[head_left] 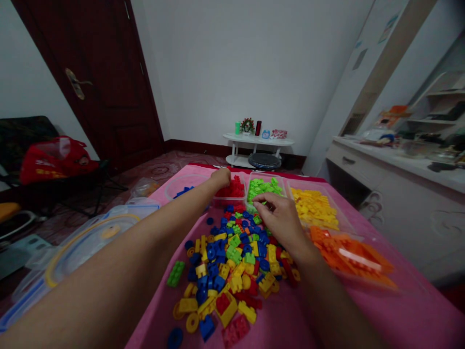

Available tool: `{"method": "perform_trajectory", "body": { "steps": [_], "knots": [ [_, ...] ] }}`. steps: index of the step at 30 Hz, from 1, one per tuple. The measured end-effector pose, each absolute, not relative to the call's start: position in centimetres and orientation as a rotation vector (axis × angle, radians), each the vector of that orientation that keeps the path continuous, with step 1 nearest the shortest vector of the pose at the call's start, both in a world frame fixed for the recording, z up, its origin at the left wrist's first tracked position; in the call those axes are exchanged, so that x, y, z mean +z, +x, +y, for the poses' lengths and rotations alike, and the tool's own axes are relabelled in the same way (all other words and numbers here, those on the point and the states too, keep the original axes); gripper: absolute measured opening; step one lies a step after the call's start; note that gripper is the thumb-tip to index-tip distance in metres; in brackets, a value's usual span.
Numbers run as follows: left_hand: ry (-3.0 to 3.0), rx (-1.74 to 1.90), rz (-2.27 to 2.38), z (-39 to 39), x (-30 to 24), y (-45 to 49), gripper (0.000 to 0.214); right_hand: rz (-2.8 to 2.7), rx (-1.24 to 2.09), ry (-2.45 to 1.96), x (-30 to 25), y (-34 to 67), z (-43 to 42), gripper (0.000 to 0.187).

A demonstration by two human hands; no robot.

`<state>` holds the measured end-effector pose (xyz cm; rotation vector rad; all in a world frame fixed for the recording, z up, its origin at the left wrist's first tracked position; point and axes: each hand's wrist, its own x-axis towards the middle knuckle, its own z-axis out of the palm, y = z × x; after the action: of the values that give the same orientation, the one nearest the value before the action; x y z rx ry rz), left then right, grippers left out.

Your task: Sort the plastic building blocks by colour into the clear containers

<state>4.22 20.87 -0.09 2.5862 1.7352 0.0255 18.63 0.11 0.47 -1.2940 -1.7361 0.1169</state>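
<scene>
Knuckles up and fingers folded under, the left hand hangs right at the near edge of the red bricks in their clear tub, the arm stretched long across the table; whether anything sits inside that fist cannot be told from this angle. Over on the other side, the right hand hovers low above the far end of the mixed pile of bricks, thumb and forefinger drawn close together in a narrow pinch near the lip of the green tub, and it is too small to tell if a piece is caught between them. Behind that hand, the green bricks fill the next tub along, then the yellow bricks, then the orange bricks nearest on the right, that last tub blurred. Left of the red ones, a few blue bricks show in a rounder clear tub. All of it rests on a pink tablecloth, the pile sprawling in the middle between both forearms, blue, yellow, red and green jumbled together. One lone green brick lies just off the pile's left edge. Off the table to the left sits a clear storage box with a yellow-rimmed lid, and a small white table stands against the back wall.
</scene>
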Motion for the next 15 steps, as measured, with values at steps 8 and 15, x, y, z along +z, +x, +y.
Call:
{"method": "perform_trajectory", "body": {
  "steps": [8,15],
  "knots": [
    [2.579,-0.195,1.600,21.6,1.2,4.1,0.026,-1.755,0.100,-1.291,0.5,18.7,0.1,0.014],
    [2.534,-0.291,1.563,22.4,-0.2,4.0,0.034,-1.762,0.102,-1.287,0.5,18.6,0.1,0.015]
  ]
}}
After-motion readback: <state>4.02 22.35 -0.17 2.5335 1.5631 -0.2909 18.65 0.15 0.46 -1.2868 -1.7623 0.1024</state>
